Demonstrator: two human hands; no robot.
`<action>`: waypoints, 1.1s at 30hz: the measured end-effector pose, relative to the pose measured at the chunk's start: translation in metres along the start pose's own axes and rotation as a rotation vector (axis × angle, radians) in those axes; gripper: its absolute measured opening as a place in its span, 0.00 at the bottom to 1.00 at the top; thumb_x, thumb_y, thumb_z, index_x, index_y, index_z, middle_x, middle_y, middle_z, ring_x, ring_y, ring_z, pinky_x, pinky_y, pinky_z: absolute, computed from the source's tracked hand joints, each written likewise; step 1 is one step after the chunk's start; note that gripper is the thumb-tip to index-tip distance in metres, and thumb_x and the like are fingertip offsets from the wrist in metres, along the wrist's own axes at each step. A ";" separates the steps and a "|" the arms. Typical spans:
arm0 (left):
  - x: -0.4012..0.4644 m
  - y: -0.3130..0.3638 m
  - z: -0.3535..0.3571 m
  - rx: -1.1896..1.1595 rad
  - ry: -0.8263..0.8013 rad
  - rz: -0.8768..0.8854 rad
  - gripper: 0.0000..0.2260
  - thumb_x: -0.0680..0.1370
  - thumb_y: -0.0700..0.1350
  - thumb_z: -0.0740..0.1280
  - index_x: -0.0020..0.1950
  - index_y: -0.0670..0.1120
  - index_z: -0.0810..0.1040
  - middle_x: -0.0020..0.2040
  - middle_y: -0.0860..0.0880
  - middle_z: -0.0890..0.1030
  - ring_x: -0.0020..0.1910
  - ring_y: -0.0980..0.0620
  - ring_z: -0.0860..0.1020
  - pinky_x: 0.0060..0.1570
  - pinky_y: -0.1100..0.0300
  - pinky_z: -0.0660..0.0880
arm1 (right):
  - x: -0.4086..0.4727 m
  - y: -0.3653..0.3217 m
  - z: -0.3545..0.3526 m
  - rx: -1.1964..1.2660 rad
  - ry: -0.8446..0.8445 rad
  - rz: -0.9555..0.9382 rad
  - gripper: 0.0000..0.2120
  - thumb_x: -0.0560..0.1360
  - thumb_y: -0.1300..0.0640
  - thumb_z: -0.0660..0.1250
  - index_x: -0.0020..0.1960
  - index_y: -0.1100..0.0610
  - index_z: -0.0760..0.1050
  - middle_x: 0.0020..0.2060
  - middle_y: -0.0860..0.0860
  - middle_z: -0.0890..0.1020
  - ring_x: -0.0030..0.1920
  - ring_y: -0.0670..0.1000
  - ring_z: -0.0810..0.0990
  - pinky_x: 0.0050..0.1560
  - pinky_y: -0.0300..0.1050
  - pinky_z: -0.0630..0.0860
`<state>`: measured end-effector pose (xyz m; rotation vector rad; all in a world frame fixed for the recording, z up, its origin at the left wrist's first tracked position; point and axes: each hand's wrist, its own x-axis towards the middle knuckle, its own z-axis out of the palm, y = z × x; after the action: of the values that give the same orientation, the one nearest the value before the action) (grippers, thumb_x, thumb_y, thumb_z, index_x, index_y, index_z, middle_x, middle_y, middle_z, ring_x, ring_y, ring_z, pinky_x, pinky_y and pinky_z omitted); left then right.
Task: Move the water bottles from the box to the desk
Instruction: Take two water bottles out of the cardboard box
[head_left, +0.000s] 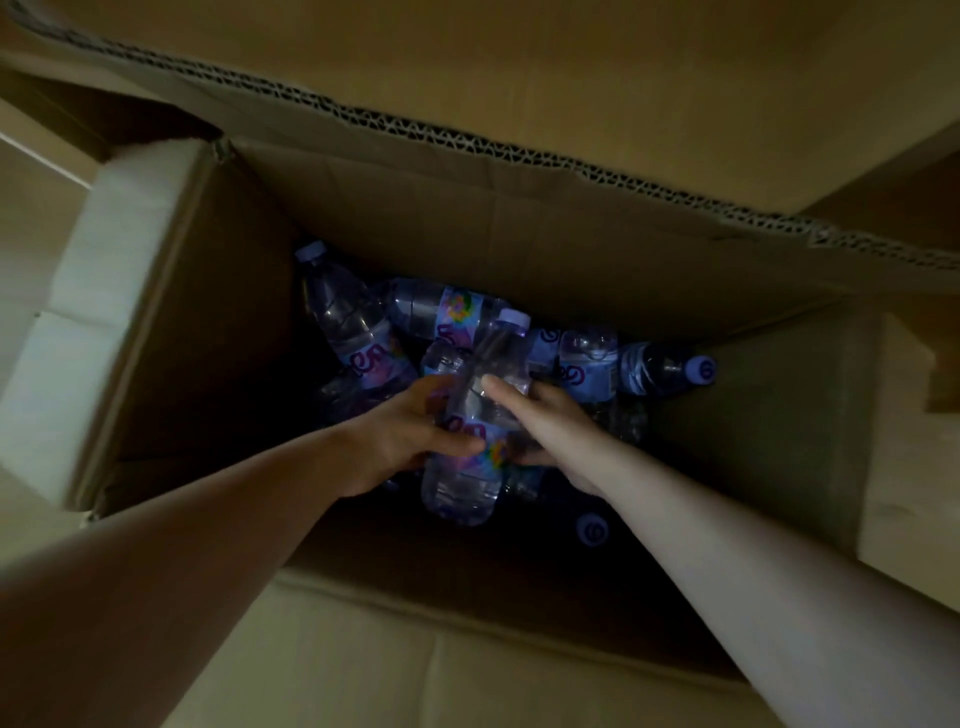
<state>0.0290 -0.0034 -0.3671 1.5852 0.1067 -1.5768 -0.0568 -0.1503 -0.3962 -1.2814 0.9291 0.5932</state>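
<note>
I look down into a deep cardboard box (218, 322) whose bottom is dark. Several clear water bottles with purple caps and flowery labels lie in a heap there. One water bottle (467, 483) is tilted with its cap pointing away from me, above the heap. My left hand (405, 431) grips it from the left, thumb across the label. My right hand (545, 415) holds it from the right, a finger lying along its upper part. Another bottle (348, 322) leans at the left, and one (660, 366) lies at the right.
The box flaps stand open: a long corrugated flap (519, 150) at the far side, a pale one (104, 291) at the left, another (893, 441) at the right. A lone purple cap (592, 530) shows in the dark near corner. The desk is out of sight.
</note>
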 end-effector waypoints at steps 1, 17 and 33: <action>-0.001 0.001 0.002 0.005 -0.013 -0.010 0.34 0.69 0.36 0.74 0.70 0.53 0.65 0.59 0.51 0.80 0.58 0.51 0.79 0.61 0.50 0.74 | -0.003 -0.001 0.000 0.022 -0.025 0.014 0.11 0.73 0.37 0.67 0.49 0.43 0.78 0.49 0.43 0.83 0.49 0.45 0.82 0.46 0.45 0.81; -0.007 -0.028 -0.022 -0.103 0.632 0.191 0.32 0.67 0.39 0.77 0.63 0.54 0.63 0.52 0.52 0.77 0.55 0.48 0.78 0.55 0.52 0.74 | 0.027 0.016 0.024 -0.150 0.304 0.105 0.11 0.80 0.53 0.62 0.43 0.57 0.75 0.49 0.60 0.80 0.55 0.62 0.79 0.58 0.58 0.77; 0.035 -0.049 -0.064 -0.067 0.778 0.340 0.34 0.67 0.41 0.77 0.65 0.56 0.62 0.46 0.63 0.75 0.41 0.71 0.76 0.40 0.71 0.71 | 0.127 0.034 0.087 0.024 0.353 0.096 0.27 0.72 0.48 0.73 0.68 0.55 0.74 0.62 0.57 0.79 0.61 0.57 0.78 0.63 0.49 0.75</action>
<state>0.0553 0.0486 -0.4333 1.9592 0.2879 -0.6355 0.0036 -0.0737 -0.5204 -1.3492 1.2916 0.4341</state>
